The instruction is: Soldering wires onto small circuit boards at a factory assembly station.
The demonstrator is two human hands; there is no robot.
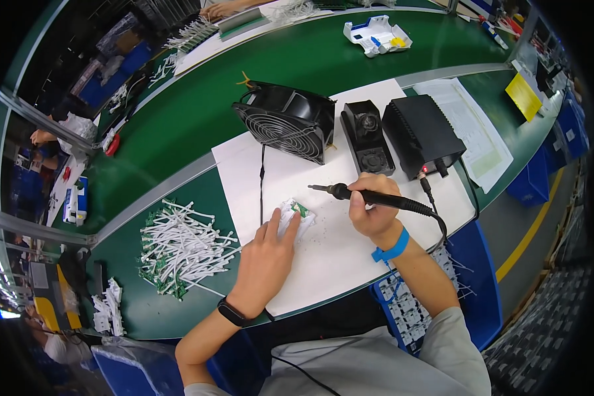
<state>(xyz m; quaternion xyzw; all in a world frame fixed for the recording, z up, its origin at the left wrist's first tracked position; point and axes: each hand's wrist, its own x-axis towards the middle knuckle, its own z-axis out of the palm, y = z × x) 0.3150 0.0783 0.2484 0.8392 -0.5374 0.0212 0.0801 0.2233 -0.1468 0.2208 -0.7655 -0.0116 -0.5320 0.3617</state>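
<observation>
In my right hand (375,208) is a black soldering iron (393,200), gripped like a pen, its thin tip pointing left above the white sheet (343,257). The tip is apart from a small white plastic part (306,226) with a green circuit board (299,209) on it. My left hand (270,254) holds that part against the sheet with its fingertips, partly covering it. Left of this hand lies a heap of white cables with green boards (185,247). A black fan (287,122) stands beyond the part, next to a black iron stand (367,140).
A black power box (422,132) with a red light stands at the right, joined by cable to the iron. Papers (475,132) lie beyond it. A blue bin (478,277) holding white parts sits below the table edge. A white casing (377,36) rests on the far green surface.
</observation>
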